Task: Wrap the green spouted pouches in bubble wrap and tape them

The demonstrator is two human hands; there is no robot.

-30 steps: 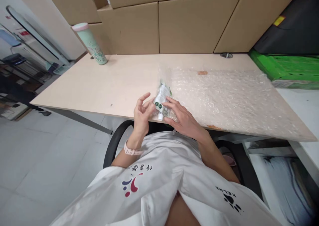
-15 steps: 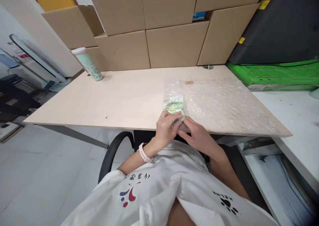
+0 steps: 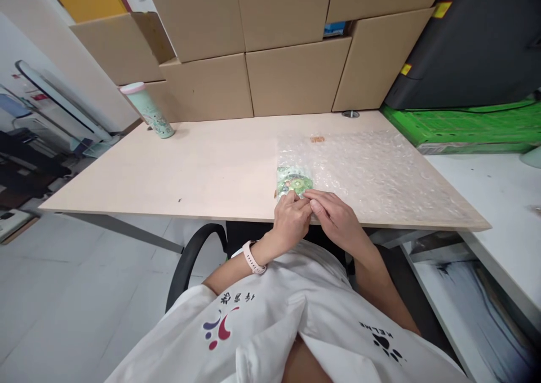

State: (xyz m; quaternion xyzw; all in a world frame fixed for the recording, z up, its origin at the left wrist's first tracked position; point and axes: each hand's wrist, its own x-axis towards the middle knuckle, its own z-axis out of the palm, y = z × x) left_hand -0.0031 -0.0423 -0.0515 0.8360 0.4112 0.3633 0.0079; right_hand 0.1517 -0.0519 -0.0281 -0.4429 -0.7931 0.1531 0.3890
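A small green packet point(image 3: 295, 181) with a kiwi picture lies flat at the left end of a clear bubble wrap sheet point(image 3: 372, 174), close to the table's front edge. Whether a layer of the wrap covers it, I cannot tell. My left hand point(image 3: 291, 221), with a pale pink watch strap point(image 3: 254, 259) at the wrist, has its fingers curled over the packet's near edge. From the right, my right hand point(image 3: 337, 219) meets it, fingers bent together at the packet's near right corner and touching the left fingers. What lies under the right fingertips is hidden.
Cardboard boxes point(image 3: 207, 87) form a wall along the table's point(image 3: 203, 169) back edge. A mint tumbler point(image 3: 150, 112) stands at the back left. To the right are a green crate point(image 3: 465, 129) and a large dark case point(image 3: 473, 50). A chair armrest point(image 3: 190, 253) is below left.
The packet's printed kiwi face shows more plainly and lies flatter. Both hands have drawn closer together at its near edge, the left shifting slightly right and toward me.
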